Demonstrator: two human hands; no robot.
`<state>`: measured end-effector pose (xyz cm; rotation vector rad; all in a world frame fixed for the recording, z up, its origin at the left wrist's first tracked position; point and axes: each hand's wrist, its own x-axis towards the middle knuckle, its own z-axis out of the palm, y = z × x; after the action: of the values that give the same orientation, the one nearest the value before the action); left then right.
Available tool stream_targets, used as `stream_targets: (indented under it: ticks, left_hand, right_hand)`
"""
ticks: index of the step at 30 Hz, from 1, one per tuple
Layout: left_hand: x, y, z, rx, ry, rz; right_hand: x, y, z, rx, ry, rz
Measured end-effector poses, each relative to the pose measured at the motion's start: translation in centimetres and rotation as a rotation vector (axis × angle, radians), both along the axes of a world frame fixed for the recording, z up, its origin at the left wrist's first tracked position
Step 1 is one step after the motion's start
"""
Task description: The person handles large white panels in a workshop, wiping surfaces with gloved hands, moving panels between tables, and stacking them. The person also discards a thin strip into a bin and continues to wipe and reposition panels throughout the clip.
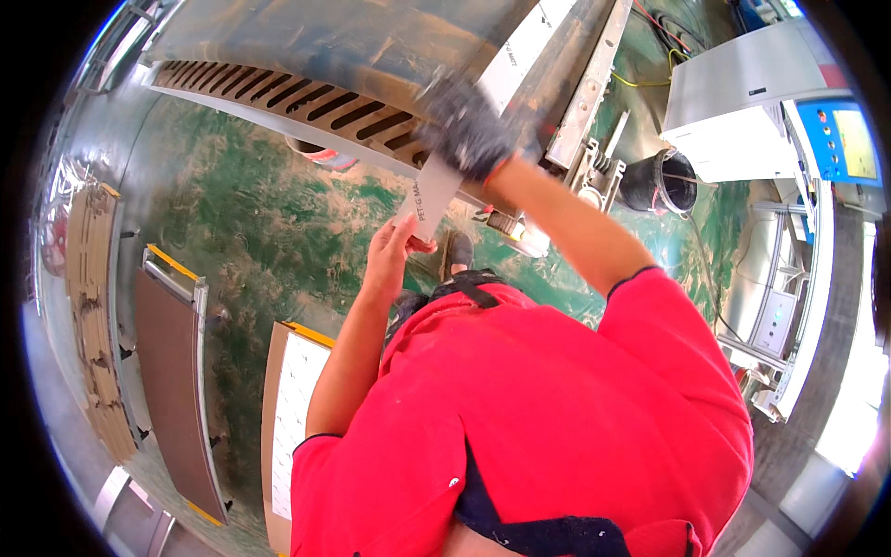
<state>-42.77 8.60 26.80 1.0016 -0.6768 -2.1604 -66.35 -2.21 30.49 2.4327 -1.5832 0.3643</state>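
Note:
A long narrow white board [433, 206] with printed lettering slants from near my body up across the machine bed. My bare left hand [397, 251] pinches its near end between thumb and fingers. On the same board, farther up, lies my right hand [464, 128] in a dark work glove. Motion blurs the gloved fingers, so I cannot tell how tightly they close. The board's middle is hidden under the glove. Right beside it is the slotted edge [306, 104] of the dusty machine table [334, 37].
A metal rail [594, 79] runs along the bed's right side. Beyond it stand a black bucket [657, 182] and a white machine cabinet [742, 102] with a blue control panel [840, 139]. Carts with a brown panel [172, 381] and stacked boards [91, 316] stand left on the dusty green floor [251, 241].

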Motion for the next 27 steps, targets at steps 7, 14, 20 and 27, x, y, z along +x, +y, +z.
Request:
stream_targets:
  ticks: [7, 14, 20, 27]
  left_hand:
    - [4.0, 2.5, 0.6, -0.005, -0.017, 0.023]
    - [10.5, 6.3, 2.1, 0.063, -0.068, 0.026]
    - [13.5, 8.3, 1.5, 0.062, -0.059, 0.076]
    - [20.9, 13.0, 2.6, 0.138, -0.134, 0.182]
  right_hand:
    - [9.4, 5.7, 2.6, 0.157, -0.264, 0.117]
    - [-1.5, -2.3, 1.9, -0.066, 0.098, -0.196]
    - [13.0, 7.8, 3.5, 0.223, -0.231, 0.164]
    - [6.3, 2.4, 2.5, 0.242, -0.242, 0.023]
